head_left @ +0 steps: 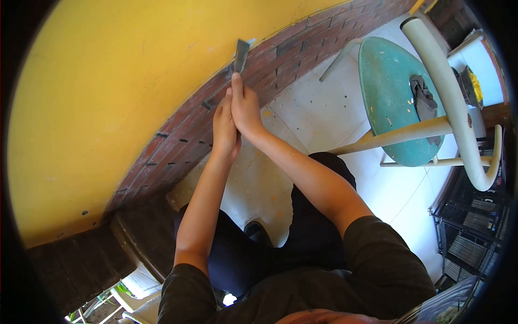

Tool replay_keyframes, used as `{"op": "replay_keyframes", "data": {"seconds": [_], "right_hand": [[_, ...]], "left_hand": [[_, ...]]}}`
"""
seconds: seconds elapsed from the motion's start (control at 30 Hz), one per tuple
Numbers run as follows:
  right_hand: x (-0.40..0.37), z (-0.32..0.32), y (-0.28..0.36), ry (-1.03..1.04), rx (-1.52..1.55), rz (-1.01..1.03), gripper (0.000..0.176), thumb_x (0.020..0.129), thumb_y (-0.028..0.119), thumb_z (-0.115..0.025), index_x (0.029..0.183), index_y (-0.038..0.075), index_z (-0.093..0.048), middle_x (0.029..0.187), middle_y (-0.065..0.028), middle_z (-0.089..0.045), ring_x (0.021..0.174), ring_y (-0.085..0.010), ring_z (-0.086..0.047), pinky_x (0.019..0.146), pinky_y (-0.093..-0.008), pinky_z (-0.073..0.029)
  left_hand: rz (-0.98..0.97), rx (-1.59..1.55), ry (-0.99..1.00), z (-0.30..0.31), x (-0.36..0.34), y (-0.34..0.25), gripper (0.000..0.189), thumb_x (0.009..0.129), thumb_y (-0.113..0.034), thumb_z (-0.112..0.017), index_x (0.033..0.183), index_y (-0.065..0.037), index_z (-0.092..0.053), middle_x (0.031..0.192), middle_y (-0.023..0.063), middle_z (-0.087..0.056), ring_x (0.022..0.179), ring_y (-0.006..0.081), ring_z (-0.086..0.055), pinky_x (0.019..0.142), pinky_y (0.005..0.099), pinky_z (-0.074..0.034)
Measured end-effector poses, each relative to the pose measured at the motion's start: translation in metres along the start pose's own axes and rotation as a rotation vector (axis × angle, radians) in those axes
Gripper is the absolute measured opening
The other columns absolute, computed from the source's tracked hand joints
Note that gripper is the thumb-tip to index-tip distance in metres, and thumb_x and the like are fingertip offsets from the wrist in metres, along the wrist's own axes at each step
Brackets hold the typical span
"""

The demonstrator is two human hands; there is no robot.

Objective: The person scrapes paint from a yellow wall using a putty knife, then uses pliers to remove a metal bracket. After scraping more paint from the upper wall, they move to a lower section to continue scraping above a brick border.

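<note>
A scraper with a flat metal blade [241, 54] points up toward the line where the yellow wall [135, 70] meets the brick-patterned band [189, 116]. My right hand [246, 109] is closed round its handle, the thumb laid along the base of the blade. Pressed against it from the left is my left hand [223, 125], also closed at the handle, which the two hands mostly hide. The blade tip is at the wall beside a small pale patch [251, 41]. Whether the blade touches the wall is hard to tell.
A chair with a green seat [388, 102] and cream tubular frame [448, 81] stands at the right, a dark cloth [424, 100] on it. Small chips lie on the tiled floor [318, 116]. Black metal racks [469, 232] stand lower right; a dark wooden piece [75, 259] is lower left.
</note>
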State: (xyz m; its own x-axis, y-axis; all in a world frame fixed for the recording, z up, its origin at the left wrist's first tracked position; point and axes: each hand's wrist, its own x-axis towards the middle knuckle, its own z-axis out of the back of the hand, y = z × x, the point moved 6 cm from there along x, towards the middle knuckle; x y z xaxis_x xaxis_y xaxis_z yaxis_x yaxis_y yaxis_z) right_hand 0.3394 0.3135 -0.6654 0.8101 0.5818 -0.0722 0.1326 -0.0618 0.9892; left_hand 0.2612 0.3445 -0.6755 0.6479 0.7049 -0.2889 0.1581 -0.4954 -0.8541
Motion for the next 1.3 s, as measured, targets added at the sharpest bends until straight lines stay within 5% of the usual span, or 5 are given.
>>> {"op": "replay_keyframes", "data": {"seconds": [0.07, 0.23, 0.4, 0.8, 1.3], "right_hand": [[-0.009, -0.009, -0.019, 0.038, -0.002, -0.018, 0.071, 0.108, 0.054, -0.041, 0.089, -0.010, -0.064, 0.085, -0.0271, -0.068, 0.080, -0.0396, -0.067, 0.076, -0.0460, -0.050], [0.003, -0.004, -0.018, -0.048, 0.108, -0.069, 0.073, 0.108, 0.056, -0.039, 0.089, -0.009, -0.064, 0.084, -0.0220, -0.068, 0.083, -0.0321, -0.067, 0.077, -0.0429, -0.049], [0.012, 0.010, -0.006, -0.028, 0.181, -0.276, 0.076, 0.108, 0.059, -0.037, 0.093, -0.010, -0.066, 0.087, -0.0218, -0.068, 0.088, -0.0300, -0.066, 0.080, -0.0402, -0.049], [0.020, 0.011, -0.008, -0.031, 0.340, -0.336, 0.076, 0.107, 0.061, -0.038, 0.092, -0.008, -0.065, 0.086, -0.0210, -0.067, 0.085, -0.0264, -0.064, 0.079, -0.0410, -0.049], [0.020, 0.020, -0.014, 0.010, -0.022, -0.104, 0.069, 0.107, 0.057, -0.041, 0.092, -0.006, -0.065, 0.082, -0.0214, -0.067, 0.078, -0.0328, -0.065, 0.075, -0.0430, -0.049]], "left_hand": [[0.012, 0.011, -0.068, 0.007, -0.012, 0.001, 0.038, 0.110, -0.042, -0.051, 0.115, -0.006, -0.063, 0.102, 0.0017, -0.063, 0.093, 0.0095, -0.058, 0.081, 0.0273, -0.048], [0.086, 0.159, -0.019, 0.008, 0.005, -0.002, 0.041, 0.109, -0.039, -0.053, 0.130, -0.004, -0.061, 0.112, 0.0036, -0.066, 0.103, 0.0113, -0.062, 0.086, 0.0286, -0.051], [0.024, 0.174, 0.012, -0.006, 0.017, -0.001, 0.040, 0.109, -0.039, -0.054, 0.125, -0.003, -0.062, 0.111, 0.0050, -0.067, 0.101, 0.0119, -0.062, 0.082, 0.0275, -0.050], [0.025, 0.273, -0.013, -0.014, 0.027, -0.007, 0.039, 0.109, -0.038, -0.054, 0.122, -0.002, -0.062, 0.106, 0.0061, -0.066, 0.095, 0.0134, -0.063, 0.078, 0.0299, -0.052], [-0.009, 0.041, 0.003, -0.014, 0.016, 0.016, 0.038, 0.109, -0.041, -0.052, 0.115, -0.004, -0.061, 0.096, 0.0037, -0.063, 0.088, 0.0108, -0.058, 0.072, 0.0272, -0.047]]}}
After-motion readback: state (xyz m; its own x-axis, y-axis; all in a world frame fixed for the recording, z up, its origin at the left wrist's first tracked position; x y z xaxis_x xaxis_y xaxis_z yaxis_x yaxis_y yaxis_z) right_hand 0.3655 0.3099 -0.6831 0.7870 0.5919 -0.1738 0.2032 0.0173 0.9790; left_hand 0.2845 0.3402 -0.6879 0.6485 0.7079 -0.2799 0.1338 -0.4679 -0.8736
